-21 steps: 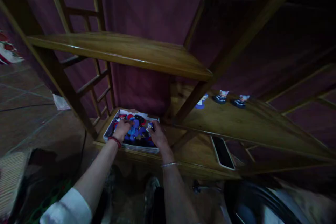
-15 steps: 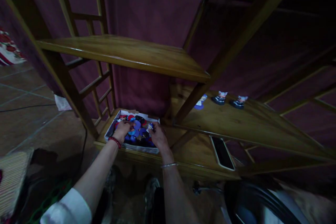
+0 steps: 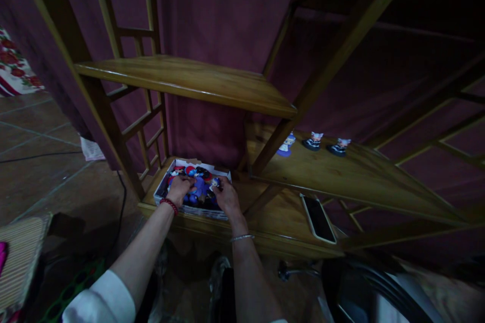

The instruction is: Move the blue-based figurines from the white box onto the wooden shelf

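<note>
A white cardboard box [image 3: 161,189] on the bottom shelf holds several small figurines in purple, blue, red and black. My left hand [image 3: 179,191], with a red bead bracelet, reaches into the box. Its fingers are drawn together at the purple pieces [image 3: 199,184]; what lies between them is hard to make out. My right hand [image 3: 228,198], wearing a silver bangle, pinches a small purple-haired figurine [image 3: 215,183] over the box's right side.
On the shelf to the right stand a purple-and-white figurine [image 3: 287,145] and two dark-based figurines [image 3: 312,141]. A phone [image 3: 319,219] lies on the lower board. An upper shelf [image 3: 185,78] and a slanting post [image 3: 278,144] frame the box. A woven stool [image 3: 22,257] is at left.
The view has shifted slightly. My left fingers have moved a little among the pieces, and the purple ones lie differently. My right hand still holds the figurine.
</note>
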Motion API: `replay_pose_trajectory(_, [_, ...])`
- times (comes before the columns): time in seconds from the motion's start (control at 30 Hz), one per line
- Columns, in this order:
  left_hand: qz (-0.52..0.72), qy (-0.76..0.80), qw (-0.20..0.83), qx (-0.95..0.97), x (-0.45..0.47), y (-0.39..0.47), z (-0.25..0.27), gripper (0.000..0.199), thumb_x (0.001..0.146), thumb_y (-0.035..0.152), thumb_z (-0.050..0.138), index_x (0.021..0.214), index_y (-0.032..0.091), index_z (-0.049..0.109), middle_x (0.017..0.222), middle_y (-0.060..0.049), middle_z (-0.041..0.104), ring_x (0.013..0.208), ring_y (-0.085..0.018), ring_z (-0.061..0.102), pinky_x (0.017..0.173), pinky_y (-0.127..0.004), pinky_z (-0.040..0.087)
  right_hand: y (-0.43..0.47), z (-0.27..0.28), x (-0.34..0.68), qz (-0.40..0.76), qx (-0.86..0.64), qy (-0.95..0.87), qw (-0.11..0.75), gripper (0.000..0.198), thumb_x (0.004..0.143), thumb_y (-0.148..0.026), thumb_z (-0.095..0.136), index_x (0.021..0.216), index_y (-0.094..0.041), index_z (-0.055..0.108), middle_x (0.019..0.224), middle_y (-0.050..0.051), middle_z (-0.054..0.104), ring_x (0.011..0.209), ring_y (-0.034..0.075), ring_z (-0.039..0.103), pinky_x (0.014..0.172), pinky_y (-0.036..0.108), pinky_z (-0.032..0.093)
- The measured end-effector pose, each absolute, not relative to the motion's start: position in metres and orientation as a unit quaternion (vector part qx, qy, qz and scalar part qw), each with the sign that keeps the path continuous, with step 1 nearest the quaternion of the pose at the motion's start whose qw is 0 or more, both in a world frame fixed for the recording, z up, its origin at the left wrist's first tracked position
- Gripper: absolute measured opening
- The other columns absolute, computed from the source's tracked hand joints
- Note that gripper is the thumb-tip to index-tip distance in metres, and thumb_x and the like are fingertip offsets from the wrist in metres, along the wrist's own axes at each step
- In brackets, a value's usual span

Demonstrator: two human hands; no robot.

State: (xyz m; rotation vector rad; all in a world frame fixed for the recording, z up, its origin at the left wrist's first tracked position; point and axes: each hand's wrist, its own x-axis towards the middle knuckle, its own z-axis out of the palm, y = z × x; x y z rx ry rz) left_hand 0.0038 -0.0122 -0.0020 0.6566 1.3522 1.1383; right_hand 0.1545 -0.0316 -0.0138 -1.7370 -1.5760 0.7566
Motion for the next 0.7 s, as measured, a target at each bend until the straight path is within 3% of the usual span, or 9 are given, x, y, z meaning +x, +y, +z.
replay_pose_trajectory(0.3, [0.515,0.559,0.581,0.292,0.005,-0.024,-0.001,0.005,0.053,0.003,0.060,0.054,0.008,0.059,0.054,-0.001,0.056,0.049,-0.007,0.051,0.051,-0.021,0.046,-0.036,-0.010,0.155,0.289,-0.662,-0.592,0.357,0.026,0.072,-0.022,0.049,0.098,-0.023,0.050,0.088,0.000,0.063,0.080,0.013,0.059,0.074,0.026,0.044])
replay_pose_trajectory(0.7, [0.536,0.557,0.560,0.298,0.014,-0.045,0.004,0.008,0.056,0.002,0.056,0.054,0.009,0.059,0.047,0.002,0.056,0.044,-0.007,0.051,0.052,-0.022,0.045,-0.046,0.001,0.152,0.251,-0.664,-0.602,0.365,0.025,0.071,-0.019,0.050,0.096,-0.021,0.052,0.085,0.002,0.065,0.079,0.014,0.060,0.073,0.025,0.045])
